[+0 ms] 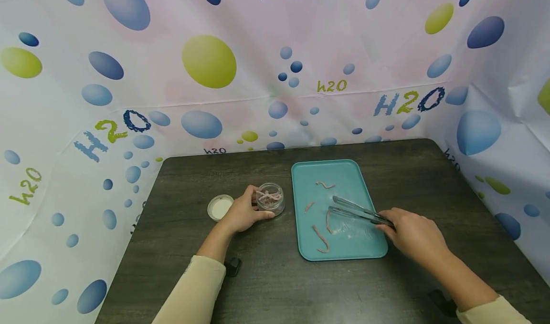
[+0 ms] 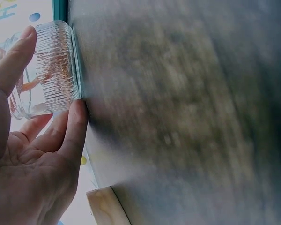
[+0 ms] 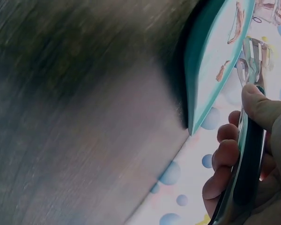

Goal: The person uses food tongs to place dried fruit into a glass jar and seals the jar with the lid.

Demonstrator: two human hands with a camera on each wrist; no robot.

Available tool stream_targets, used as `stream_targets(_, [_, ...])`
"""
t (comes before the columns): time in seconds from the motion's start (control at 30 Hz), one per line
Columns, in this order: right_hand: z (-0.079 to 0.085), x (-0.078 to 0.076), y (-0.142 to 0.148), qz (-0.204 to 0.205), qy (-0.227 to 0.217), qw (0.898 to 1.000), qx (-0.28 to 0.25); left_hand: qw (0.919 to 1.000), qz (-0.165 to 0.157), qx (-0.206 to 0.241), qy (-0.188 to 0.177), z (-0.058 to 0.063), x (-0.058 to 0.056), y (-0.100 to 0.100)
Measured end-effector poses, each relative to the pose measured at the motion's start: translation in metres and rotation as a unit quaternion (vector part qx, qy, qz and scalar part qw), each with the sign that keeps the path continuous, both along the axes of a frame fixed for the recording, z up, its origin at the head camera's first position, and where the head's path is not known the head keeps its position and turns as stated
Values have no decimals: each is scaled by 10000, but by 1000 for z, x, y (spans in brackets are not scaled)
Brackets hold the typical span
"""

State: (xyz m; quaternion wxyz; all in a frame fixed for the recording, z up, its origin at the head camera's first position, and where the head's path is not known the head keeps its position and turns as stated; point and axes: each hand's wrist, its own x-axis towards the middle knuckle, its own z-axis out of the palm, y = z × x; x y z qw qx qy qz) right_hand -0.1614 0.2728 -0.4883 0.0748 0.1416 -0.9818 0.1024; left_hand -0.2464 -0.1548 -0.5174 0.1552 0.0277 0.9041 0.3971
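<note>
Dark table (image 1: 266, 286) lies under the left hand (image 1: 242, 214), which holds a jar (image 1: 276, 205). Right hand (image 1: 414, 231) grips spread tongs (image 1: 352, 214); weak squeezing could drop nearby string (image 1: 328, 223).

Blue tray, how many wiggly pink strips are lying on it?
4 on the tray: one strip toward the far edge, a short strip at left, one by the tongs, one toward the near edge. Tongs may hide more.

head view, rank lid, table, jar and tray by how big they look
Largest to smallest:
1. table
2. tray
3. jar
4. lid, only slightly smaller than the jar
</note>
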Motion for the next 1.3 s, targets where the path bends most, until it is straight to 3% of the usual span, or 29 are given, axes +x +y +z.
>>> stream_targets(0.43, [-1,-5,3,316,124,9988,346,10000,22,-43,-2,0,0,0])
stream_targets(0.8, [2,-20,5,716,71,9961,516,10000,26,14,-16,-2,-1,0])
stream_targets(1.3, [3,-36,3,808,-141,9956,454,10000,-5,1,29,-1,0,-1])
